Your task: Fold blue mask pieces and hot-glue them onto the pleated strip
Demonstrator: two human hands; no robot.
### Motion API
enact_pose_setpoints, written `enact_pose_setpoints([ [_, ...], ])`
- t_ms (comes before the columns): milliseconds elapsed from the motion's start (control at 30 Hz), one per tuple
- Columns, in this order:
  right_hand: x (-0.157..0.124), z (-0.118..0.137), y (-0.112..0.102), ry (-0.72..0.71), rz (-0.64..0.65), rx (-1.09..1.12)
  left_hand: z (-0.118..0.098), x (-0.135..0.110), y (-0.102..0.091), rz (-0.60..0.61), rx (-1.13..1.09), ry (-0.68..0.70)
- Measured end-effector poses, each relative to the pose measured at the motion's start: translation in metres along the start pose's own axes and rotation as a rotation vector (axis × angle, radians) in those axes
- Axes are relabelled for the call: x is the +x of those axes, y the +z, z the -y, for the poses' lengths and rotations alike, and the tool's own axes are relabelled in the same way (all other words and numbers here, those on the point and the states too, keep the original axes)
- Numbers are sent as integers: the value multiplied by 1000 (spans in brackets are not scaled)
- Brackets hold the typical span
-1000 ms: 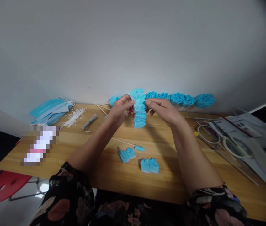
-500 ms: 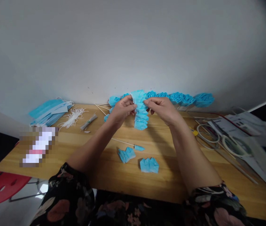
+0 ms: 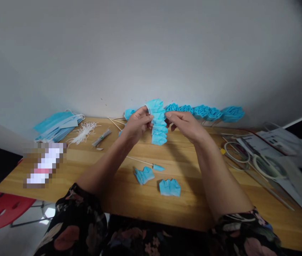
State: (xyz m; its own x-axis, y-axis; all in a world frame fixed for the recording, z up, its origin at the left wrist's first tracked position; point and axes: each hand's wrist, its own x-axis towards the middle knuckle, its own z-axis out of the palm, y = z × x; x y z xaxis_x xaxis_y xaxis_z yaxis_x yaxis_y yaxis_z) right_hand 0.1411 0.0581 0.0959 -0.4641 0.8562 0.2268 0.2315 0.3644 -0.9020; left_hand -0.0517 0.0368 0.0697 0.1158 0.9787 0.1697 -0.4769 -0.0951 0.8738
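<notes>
Both forearms are stretched forward over the table (image 3: 140, 208), and the wrists are raised, the hands being turned inward to face each other. Between them, the pleated blue strip (image 3: 158, 121) is held upright above the table, in front of the row of blue flowers (image 3: 201, 111). Its left edge is pinched between the thumb and fingers of the left hand (image 3: 137, 124); its right edge is pinched by the thumb and forefinger of the right hand (image 3: 184, 124). Compared with half a second ago, the strip is carried slightly higher and further left. The stick (image 3: 140, 161) and the two folded blue pieces (image 3: 170, 187) are left lying in the same places, nearer the body.
</notes>
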Motion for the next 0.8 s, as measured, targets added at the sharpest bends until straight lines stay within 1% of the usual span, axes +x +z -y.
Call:
enact_pose_setpoints([
  [67, 0, 0, 0, 8, 16, -17, 0, 1, -1, -34, 17, 0],
  [133, 1, -2, 1, 10, 6, -32, 2, 2, -1, -43, 33, -11],
  [300, 3, -6, 2, 12, -95, -25, 4, 4, -1, 3, 39, -41],
  [500, 2, -4, 2, 5, -61, -48, 5, 1, 2, 33, 113, -7],
  [667, 1, 0, 2, 11, -52, -23, 7, 1, 2, 1, 100, 23],
  [800, 1, 0, 3, 18, -39, -79, 8, 1, 2, 14, 76, 48],
])
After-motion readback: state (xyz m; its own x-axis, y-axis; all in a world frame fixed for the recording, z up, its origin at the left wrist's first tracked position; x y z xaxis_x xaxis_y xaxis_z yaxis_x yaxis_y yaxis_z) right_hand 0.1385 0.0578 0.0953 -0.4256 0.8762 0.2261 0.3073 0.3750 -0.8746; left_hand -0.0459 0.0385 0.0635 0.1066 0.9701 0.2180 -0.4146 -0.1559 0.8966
